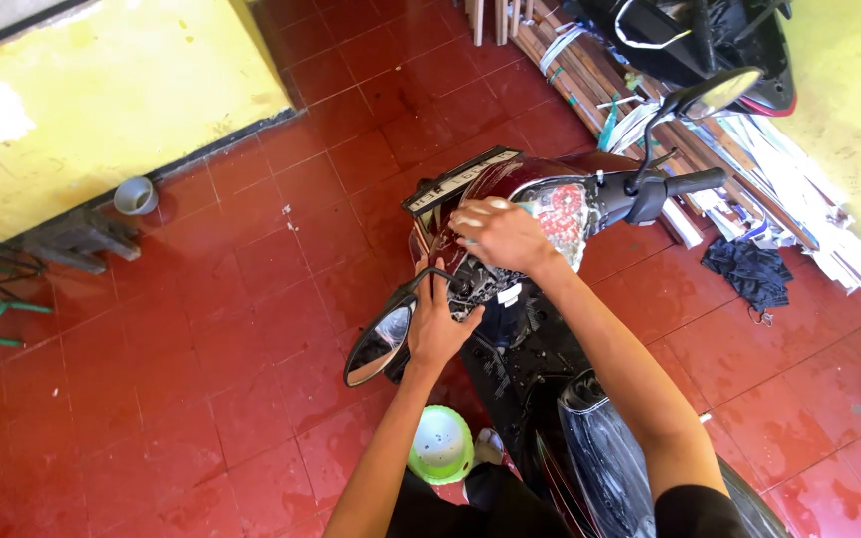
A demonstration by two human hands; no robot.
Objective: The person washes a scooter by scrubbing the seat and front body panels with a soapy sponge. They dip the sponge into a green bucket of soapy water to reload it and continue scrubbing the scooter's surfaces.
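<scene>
A: Scooter (540, 329) on the red tiled floor (201, 329), dark maroon, seen from above over the seat (600, 458). What are the hands doing?

B: The right hand (500, 234) lies spread, palm down, on the wet front cover of the handlebar (540, 199), fingers flat rather than curled; whether a cloth sits under it I cannot tell. The left hand (435, 324) is closed around the left grip end, just beside the stem of the left mirror (379, 344).

A: How would that front cover handle?

B: My judgement: hard glossy plastic, stiff but thin, and with suds and water on it, slippery (the seat shines wet too). The machine itself is heavy and stands on its own, so the bar grips are the firm places to hold; the mirrors on their thin stems look the most fragile, the right mirror (719, 92) sticking up high.

A: And around it?

B: A small green bowl (440, 443) on the floor near the person's feet, a dark rag (749, 271) on the tiles to the right, stacked slats and papers (650, 110) beyond, and a yellow wall (102, 100) to the left with a grey cup (136, 195) at its foot
</scene>
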